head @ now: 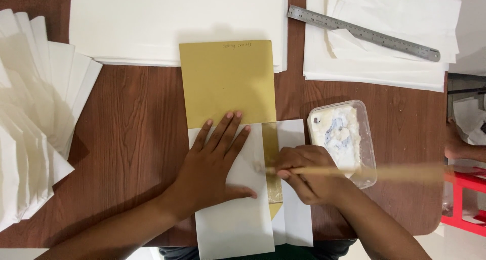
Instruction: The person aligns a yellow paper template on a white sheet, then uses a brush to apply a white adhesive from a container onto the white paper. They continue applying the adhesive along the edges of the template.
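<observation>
My left hand lies flat, fingers spread, pressing a folded white paper onto a tan card template on the brown table. My right hand grips a long wooden stick, blurred by motion. The stick's tip touches the narrow tan strip showing between the paper's two folded flaps. A clear plastic tub of white paste sits just right of my right hand.
A large stack of white sheets lies at the back. A steel ruler rests on another white pile at back right. Fanned folded white papers fill the left edge. Another person's hand and a red stool are at far right.
</observation>
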